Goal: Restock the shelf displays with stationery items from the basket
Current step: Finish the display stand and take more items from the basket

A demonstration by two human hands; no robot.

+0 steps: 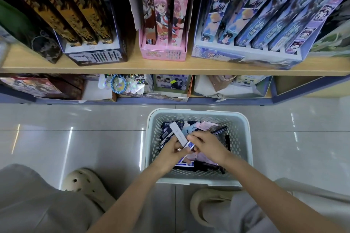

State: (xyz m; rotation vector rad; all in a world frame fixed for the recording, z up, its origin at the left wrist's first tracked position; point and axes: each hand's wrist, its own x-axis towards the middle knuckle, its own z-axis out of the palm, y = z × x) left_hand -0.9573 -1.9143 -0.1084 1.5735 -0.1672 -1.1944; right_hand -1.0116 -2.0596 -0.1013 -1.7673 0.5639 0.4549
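A white perforated basket point(244, 138) stands on the floor below the shelf, holding several slim stationery boxes in dark, blue and pink. My left hand point(173, 152) grips a long white slim box point(179, 134) that sticks up and to the left over the basket. My right hand point(206, 144) is close beside it, fingers curled down on the near end of that same bundle of boxes. On the wooden shelf point(170, 66) above stand three display boxes: black and gold point(89, 24), pink point(166, 24) and blue point(265, 24).
A lower shelf holds more packs, hair ties and bags. Glossy tiled floor lies around the basket. My knees and beige clogs point(85, 183) flank the basket at the bottom of the view.
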